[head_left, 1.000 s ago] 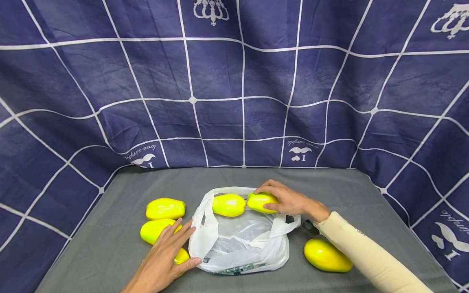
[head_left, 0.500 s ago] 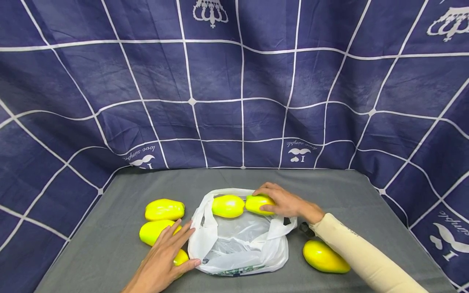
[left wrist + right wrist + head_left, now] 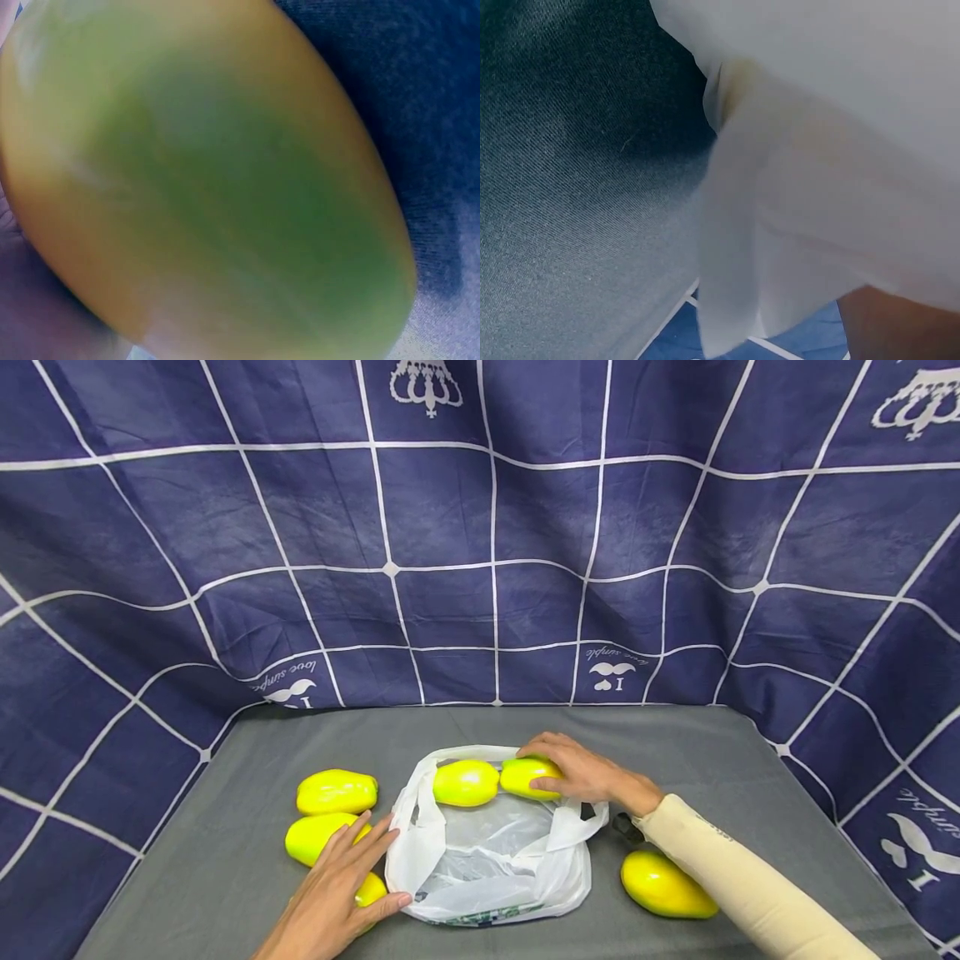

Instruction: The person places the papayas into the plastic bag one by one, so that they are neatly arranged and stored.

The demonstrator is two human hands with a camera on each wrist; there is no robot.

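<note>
Mangoes [image 3: 337,792] lie at the left of the grey desk [image 3: 225,860]. Left hand [image 3: 333,893], fingers straight, presses flat on one mango [image 3: 371,888], beside the white plastic bag [image 3: 491,860]. Right hand [image 3: 581,772] curls round another mango [image 3: 528,775] at the bag's far rim, beside one [image 3: 467,782] lying there. A last mango [image 3: 667,883] lies right.

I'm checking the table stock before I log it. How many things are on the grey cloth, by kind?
Glossy yellow-green oval mangoes: 6
Crumpled white plastic carrier bag: 1
Total: 7
</note>
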